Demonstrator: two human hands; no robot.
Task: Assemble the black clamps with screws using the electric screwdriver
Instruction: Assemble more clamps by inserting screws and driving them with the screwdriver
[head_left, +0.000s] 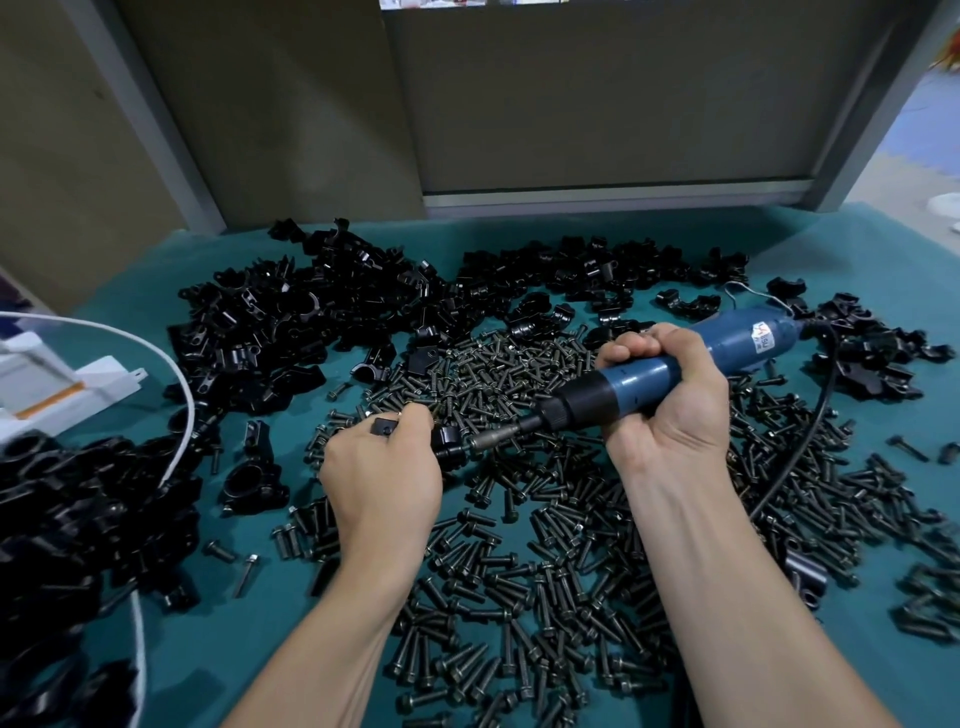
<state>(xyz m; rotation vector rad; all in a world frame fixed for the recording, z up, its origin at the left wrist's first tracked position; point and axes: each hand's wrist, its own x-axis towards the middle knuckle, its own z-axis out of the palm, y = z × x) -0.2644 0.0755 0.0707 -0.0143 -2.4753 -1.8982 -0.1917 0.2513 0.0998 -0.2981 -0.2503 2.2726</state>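
Left hand (382, 467) is curled round a black clamp (448, 442), thumb & fingers pinching it, held just above the screws. Right hand (670, 400) is closed in a full fist round the blue electric screwdriver (636, 379). The tool angles down & to the left, and its metal bit (498, 435) meets the clamp's right side. So the clamp sits btwn both hands: gripped in the left, touching the bit, w/ the right hand near but further back along the tool's body.

Loose screws (524, 597) cover the teal counter (904, 270) under & around both forearms. Heaps of clamps (291, 322) lie at back left, along the back & at the near left edge. The screwdriver's black cord (814, 428) loops off to the right. A white cable (191, 410) & a white box (104, 376) are at left.
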